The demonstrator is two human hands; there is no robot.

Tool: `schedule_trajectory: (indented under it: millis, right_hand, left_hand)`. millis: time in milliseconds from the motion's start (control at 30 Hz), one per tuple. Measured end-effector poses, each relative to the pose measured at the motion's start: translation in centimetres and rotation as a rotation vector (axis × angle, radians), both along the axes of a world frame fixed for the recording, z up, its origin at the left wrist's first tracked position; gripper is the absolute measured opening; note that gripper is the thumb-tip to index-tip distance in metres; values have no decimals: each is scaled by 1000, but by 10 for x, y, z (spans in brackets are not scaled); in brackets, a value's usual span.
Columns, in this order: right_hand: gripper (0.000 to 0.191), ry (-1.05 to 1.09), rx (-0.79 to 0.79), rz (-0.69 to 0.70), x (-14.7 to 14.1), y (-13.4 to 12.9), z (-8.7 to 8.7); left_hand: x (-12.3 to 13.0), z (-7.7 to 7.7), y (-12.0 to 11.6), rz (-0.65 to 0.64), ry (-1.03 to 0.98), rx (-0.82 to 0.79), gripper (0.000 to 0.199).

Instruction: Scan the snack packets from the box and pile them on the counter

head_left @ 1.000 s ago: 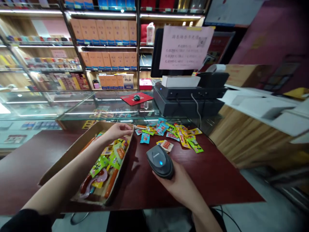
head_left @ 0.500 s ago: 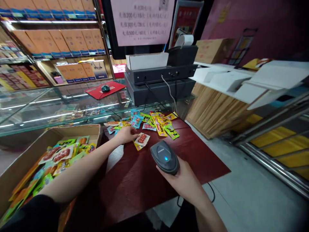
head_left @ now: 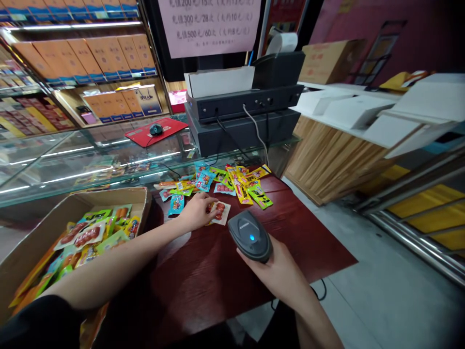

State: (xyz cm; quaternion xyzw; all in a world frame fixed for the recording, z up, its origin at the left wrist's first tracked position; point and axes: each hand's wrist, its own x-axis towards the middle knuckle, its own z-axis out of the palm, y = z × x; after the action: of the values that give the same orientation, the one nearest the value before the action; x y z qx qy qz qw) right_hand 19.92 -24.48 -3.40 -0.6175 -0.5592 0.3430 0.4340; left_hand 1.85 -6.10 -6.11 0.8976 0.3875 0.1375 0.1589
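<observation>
My right hand [head_left: 281, 271] is wrapped round the handle of a dark grey barcode scanner [head_left: 250, 235], whose blue light is lit. My left hand [head_left: 198, 212] rests over the tabletop, its fingers curled on the left edge of a clear-and-white packet of small red sausages [head_left: 221, 212]; the fingertips are partly hidden. Behind that hand lies a loose pile of snack packets, among them a blue packet [head_left: 205, 180], a yellow packet [head_left: 240, 186] and a green packet [head_left: 260, 196]. Another blue packet [head_left: 177, 204] is just left of my left hand.
Left of the dark red table [head_left: 218, 286] stands an open cardboard box [head_left: 145, 198] of mixed snack packets, under my left forearm. A glass counter [head_left: 109, 169] carries a cash drawer [head_left: 243, 131] and a mouse [head_left: 156, 129]. A wooden counter [head_left: 327, 165] stands at right.
My left hand has shifted slightly right and forward over the sausage packet, now covering its left edge. The yellow packet beneath it is mostly hidden now. My right hand still holds the scanner.
</observation>
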Motion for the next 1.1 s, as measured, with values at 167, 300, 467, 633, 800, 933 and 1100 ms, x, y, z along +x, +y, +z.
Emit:
schedule_trajectory:
  millis: [167,300,467,633,800,933,1100]
  right_hand:
    - [27,22,1,-2,-1,1,-1]
    - [28,8,4,-11,-2,1,-1]
    - [27,-15,12,-34,-5,-2,2]
    - [29,-46,27,-27,-16,-8,12]
    - [30,-63,70,40,-45,-10,29]
    - [36,-73,123,118,-75,-7,42]
    - [28,-73,150,243,-117,-4,58]
  left_hand:
    - [1,3,-3,-79,52,32,32]
    - [2,7,-10,-97,62,112,34]
    - [2,6,-16,-166,105,140,47]
    - [-9,12,-6,-46,-113,-53,21]
    - [-45,40,1,259,-452,-446,18]
    - [-90,66,-13,352,-775,-767,37]
    - [-153,91,-40,431,-956,-839,43]
